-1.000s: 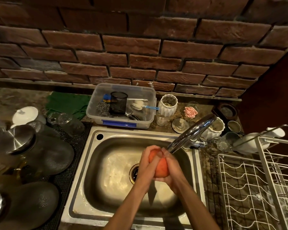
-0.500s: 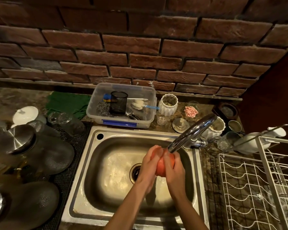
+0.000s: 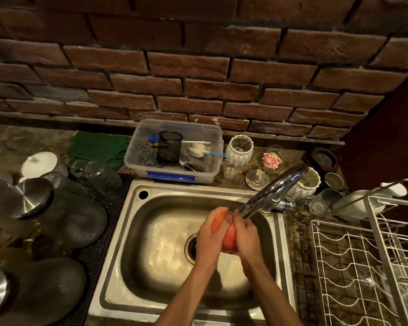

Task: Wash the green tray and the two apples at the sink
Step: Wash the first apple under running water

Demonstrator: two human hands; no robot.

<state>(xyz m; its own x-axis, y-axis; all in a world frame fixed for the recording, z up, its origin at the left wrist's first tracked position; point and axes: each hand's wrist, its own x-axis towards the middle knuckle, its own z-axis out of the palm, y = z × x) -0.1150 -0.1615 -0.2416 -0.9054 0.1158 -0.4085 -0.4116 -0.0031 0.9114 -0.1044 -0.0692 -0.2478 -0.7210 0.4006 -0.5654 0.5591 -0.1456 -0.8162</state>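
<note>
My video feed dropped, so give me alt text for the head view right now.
Both hands, left hand and right hand, cup a red apple over the steel sink, just under the faucet spout. Behind the sink sits a clear plastic tub of scrubbing tools; a white wire dish rack stands on the right.

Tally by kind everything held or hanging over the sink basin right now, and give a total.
apple: 1
hands: 2, left hand and right hand, both holding the apple
faucet spout: 1
Total: 4
</note>
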